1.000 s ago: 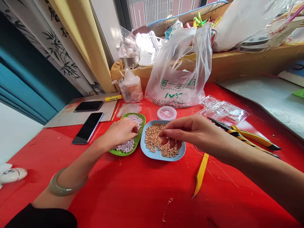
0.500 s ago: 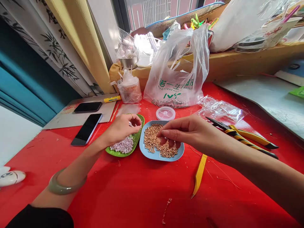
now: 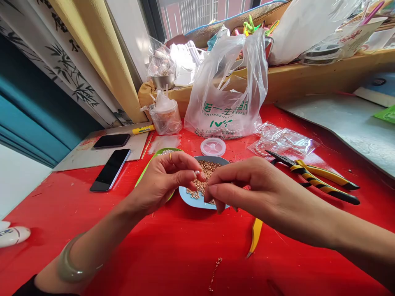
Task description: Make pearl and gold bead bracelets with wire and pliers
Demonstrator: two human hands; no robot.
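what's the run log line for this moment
left hand: pinches pearl bead | right hand: pinched shut, contents unclear | both grips over blue dish of gold rings

I see my left hand (image 3: 163, 181) reaching in from the lower left, with the forearm stretched diagonally and the wrist a little bent. Its thumb and forefinger are pressed together at the tips, and the other fingers curl loosely behind. My right hand (image 3: 247, 187) reaches in from the lower right, with the forearm bare and the back of the hand up. Its thumb and forefinger also pinch closed, pointing toward the left hand. The two pinches are just beside each other.
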